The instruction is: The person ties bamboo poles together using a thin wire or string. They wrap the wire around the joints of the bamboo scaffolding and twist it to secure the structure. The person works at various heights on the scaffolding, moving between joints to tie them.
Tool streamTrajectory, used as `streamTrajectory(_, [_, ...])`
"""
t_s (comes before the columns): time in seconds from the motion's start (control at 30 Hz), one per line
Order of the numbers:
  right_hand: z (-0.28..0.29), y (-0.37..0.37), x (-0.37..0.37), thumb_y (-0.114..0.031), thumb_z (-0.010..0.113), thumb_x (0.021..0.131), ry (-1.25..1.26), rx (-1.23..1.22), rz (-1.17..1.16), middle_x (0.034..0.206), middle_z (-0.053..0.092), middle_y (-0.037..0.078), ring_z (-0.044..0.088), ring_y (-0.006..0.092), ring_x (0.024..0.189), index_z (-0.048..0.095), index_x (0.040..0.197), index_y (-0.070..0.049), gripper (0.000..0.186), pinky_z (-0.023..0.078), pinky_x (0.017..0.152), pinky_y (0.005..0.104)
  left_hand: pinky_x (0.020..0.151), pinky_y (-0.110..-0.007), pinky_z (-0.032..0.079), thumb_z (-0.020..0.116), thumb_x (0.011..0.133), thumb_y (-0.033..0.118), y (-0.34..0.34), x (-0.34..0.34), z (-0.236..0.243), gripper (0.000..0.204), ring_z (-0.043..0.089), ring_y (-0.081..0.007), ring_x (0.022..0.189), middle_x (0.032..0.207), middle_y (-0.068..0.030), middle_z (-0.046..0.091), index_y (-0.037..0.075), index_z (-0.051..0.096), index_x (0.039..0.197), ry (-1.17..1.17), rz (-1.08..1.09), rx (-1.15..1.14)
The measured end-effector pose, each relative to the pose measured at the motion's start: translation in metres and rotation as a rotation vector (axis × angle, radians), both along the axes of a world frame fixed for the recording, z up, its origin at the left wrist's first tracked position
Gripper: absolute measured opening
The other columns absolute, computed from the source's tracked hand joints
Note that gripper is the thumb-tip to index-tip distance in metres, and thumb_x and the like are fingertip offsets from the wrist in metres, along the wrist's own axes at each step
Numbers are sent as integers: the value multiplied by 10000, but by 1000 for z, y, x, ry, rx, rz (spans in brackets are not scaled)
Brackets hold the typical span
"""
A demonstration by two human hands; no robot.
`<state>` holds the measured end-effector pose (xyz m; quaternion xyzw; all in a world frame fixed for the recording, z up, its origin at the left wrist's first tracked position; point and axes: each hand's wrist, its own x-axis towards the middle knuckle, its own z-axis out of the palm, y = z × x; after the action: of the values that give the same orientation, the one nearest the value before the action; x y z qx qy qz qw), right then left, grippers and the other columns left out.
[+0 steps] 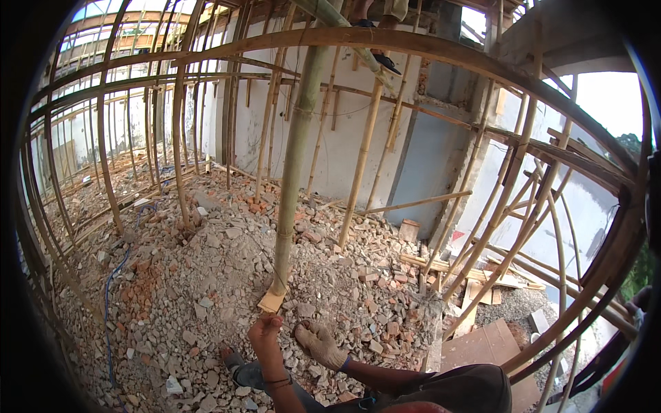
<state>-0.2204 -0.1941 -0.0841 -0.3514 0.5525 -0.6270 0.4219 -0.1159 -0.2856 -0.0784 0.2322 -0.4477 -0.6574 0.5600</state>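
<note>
My bare left hand [265, 330] is raised just below the foot of a thick green bamboo pole [292, 179]. Its fingers are bent together close to a small pale wooden block [270, 301] at the pole's foot; whether they touch the block, or pinch something small, I cannot make out. To its right, my right hand [318, 344] wears a light knitted work glove. That hand is curled closed above the rubble, and anything inside it is hidden. The pole leans slightly and rises toward the beams overhead.
Broken brick and concrete rubble [206, 275] covers the ground. Bamboo props [361, 165] stand around, under a long curved-looking timber beam [413, 43]. A person's shoe [387, 63] rests on the scaffold above. Boards [492, 347] lie at right; a blue hose or cable [108, 296] runs at left.
</note>
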Motion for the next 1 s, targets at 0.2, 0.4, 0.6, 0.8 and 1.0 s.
streamTrajectory(0.2, [-1, -10, -2, -326, 578, 999, 32, 3, 53, 761, 506, -92, 428, 3, 660, 613, 1075, -57, 281, 354, 552, 196, 768, -316, 461, 753, 891, 306, -1, -6, -11, 320, 568, -156, 821, 885, -36, 600, 9, 647, 943, 380, -243, 106])
streamTrajectory(0.4, [14, -5, 4, -318, 568, 1011, 34, -19, 45, 776, 504, -88, 426, 6, 676, 617, 1066, -55, 273, 354, 560, 198, 804, -327, 468, 725, 912, 317, 8, -8, -14, 340, 578, -164, 851, 925, -40, 585, 0, 622, 976, 348, -324, 131])
streamTrajectory(0.6, [0, -9, -4, -305, 572, 1013, 121, -50, 38, 814, 528, -79, 439, 22, 717, 626, 1039, -36, 276, 395, 597, 226, 785, -348, 476, 673, 952, 229, 10, -15, -11, 237, 563, -173, 801, 866, -55, 596, 2, 623, 909, 232, -138, 93])
streamTrajectory(0.8, [6, -15, -1, -287, 562, 1016, 239, -39, 105, 757, 534, -65, 457, 42, 738, 628, 906, -25, 292, 431, 654, 245, 766, -351, 452, 618, 983, 177, -7, -8, 4, 203, 511, -166, 768, 842, -38, 537, 57, 536, 842, 402, -25, 89])
streamTrajectory(1.0, [2, 4, -11, -213, 546, 999, 333, -57, 58, 655, 604, -23, 531, 41, 602, 657, 890, 0, 264, 446, 541, 260, 886, -401, 465, 635, 973, 167, -45, 0, 14, 145, 560, -154, 861, 869, 16, 557, 131, 585, 842, 534, -49, 158])
